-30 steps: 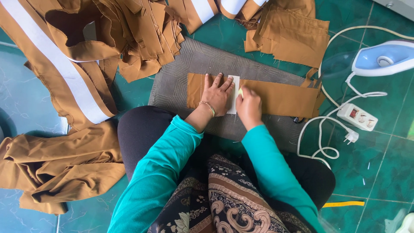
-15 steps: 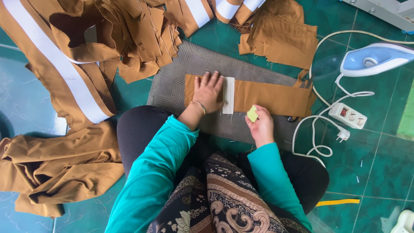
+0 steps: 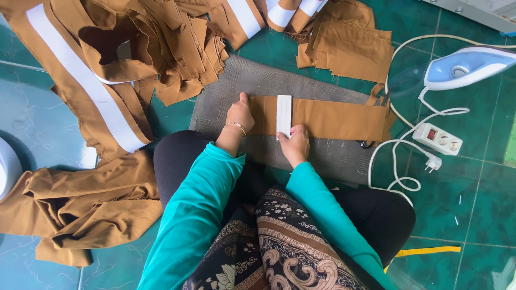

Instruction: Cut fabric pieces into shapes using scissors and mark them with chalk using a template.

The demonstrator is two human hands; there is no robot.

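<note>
A long brown fabric strip (image 3: 333, 119) lies flat on a grey mat (image 3: 269, 80) in front of my knees. A narrow white strip (image 3: 284, 114) lies across it, upright to its length. My left hand (image 3: 240, 114) presses flat on the left end of the brown strip, with a thin bracelet at the wrist. My right hand (image 3: 296, 142) rests at the near end of the white strip, fingers closed against the fabric's near edge. Whether it still holds the small yellow piece is hidden.
A heap of brown fabric with white bands (image 3: 134, 48) lies at the back left, more brown cloth (image 3: 70, 204) at the near left. Folded brown pieces (image 3: 355, 48) sit behind the mat. At the right are a blue-white iron (image 3: 467, 65), a power strip (image 3: 438, 138), white cord and a yellow tape (image 3: 430, 250).
My right hand came back from the right of the mat to the near end of the white strip. My left hand slid left to the end of the brown strip.
</note>
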